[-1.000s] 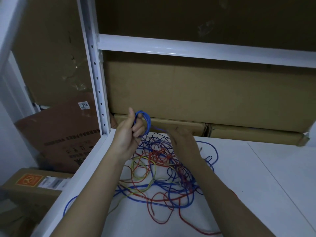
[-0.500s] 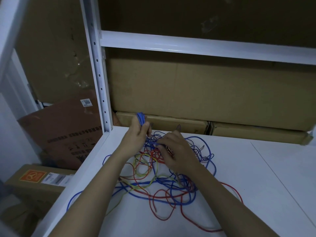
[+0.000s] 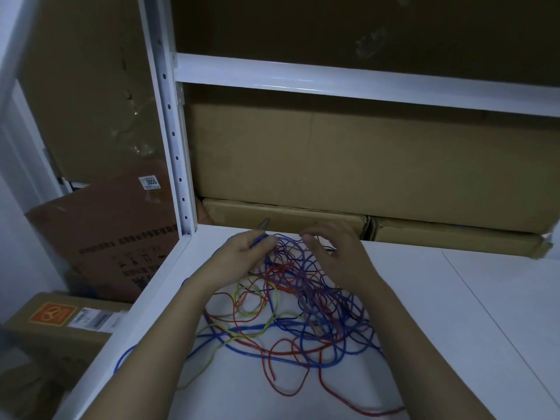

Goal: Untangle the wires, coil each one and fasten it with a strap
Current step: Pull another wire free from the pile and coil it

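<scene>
A: Blue wire loops: location?
B: Gripped in left hand. Tangled wires lie on the surface between both hands.
A: Right hand?
B: Fingers loosely curled above tangle; grip undeterminable.

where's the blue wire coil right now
In the head view, the blue wire coil is gripped in the left hand, at the far left edge of the wire tangle, near the shelf's white upright.

- Wires: smooth plastic coating, slight sheen.
- Worktop: smooth, matt white.
- Shelf frame: glossy white painted metal.
- Boxes: matt brown cardboard.
</scene>
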A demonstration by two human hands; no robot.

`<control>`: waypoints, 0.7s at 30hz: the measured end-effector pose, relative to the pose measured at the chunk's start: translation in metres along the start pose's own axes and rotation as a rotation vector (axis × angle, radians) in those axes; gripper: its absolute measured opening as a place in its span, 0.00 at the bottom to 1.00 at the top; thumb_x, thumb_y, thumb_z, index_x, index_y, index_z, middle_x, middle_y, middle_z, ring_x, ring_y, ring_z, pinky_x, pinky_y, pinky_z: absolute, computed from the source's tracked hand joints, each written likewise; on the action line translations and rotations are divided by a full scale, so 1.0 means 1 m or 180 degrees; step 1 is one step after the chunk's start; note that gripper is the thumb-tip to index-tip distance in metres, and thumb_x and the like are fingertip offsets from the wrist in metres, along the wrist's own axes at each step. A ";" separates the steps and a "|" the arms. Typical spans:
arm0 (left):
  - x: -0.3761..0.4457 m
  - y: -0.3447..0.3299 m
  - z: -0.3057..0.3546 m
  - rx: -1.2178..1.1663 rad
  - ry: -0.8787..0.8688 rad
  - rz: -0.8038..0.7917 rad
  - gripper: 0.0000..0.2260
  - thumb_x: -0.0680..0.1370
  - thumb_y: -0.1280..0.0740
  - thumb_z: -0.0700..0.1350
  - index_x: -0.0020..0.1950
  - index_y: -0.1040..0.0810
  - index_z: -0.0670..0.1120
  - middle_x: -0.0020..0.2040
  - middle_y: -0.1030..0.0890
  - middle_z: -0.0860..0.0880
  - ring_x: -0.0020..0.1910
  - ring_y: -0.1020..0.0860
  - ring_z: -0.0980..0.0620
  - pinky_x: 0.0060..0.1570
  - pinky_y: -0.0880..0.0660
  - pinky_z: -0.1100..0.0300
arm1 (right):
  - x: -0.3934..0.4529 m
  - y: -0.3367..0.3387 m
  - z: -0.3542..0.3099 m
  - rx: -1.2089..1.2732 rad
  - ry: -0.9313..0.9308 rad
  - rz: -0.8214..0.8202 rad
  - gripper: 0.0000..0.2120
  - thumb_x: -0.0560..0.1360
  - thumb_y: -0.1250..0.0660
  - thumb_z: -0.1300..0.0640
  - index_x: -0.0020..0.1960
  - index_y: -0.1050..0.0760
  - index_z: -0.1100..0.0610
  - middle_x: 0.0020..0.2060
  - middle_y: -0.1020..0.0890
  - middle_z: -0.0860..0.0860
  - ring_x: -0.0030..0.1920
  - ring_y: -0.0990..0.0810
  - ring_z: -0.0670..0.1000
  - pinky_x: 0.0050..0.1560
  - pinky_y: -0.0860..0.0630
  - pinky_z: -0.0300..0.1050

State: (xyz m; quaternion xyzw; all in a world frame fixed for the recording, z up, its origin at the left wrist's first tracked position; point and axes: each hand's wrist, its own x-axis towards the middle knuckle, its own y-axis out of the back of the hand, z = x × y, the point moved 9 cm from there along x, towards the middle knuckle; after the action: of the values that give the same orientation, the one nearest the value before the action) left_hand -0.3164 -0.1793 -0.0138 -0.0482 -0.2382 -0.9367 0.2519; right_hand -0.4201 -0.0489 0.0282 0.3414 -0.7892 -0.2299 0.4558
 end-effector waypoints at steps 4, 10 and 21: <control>0.000 0.018 0.010 -0.0805 -0.0122 0.0621 0.16 0.81 0.41 0.53 0.34 0.26 0.51 0.23 0.35 0.55 0.23 0.38 0.59 0.25 0.39 0.67 | -0.012 -0.021 0.016 -0.0226 -0.0206 -0.0710 0.12 0.81 0.39 0.58 0.60 0.21 0.54 0.53 0.20 0.50 0.51 0.25 0.47 0.49 0.32 0.29; 0.006 0.040 0.030 -0.2139 -0.0307 0.1104 0.16 0.83 0.46 0.49 0.39 0.30 0.44 0.22 0.40 0.56 0.22 0.45 0.58 0.26 0.49 0.62 | -0.010 0.013 0.067 0.0234 -0.1171 0.0290 0.10 0.81 0.40 0.62 0.54 0.19 0.58 0.45 0.18 0.53 0.40 0.21 0.43 0.40 0.28 0.39; 0.016 0.028 0.059 -0.1630 -0.0496 0.1097 0.16 0.84 0.45 0.48 0.39 0.30 0.44 0.22 0.38 0.56 0.22 0.42 0.59 0.24 0.41 0.68 | 0.002 -0.020 0.008 0.0240 -0.0357 -0.0551 0.12 0.80 0.38 0.53 0.62 0.24 0.53 0.48 0.25 0.43 0.46 0.29 0.38 0.41 0.35 0.25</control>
State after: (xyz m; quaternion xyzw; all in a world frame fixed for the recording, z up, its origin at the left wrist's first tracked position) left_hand -0.3177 -0.1800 0.0533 -0.2213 -0.0016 -0.9033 0.3676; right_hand -0.4211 -0.0635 0.0123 0.4118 -0.7891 -0.2572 0.3762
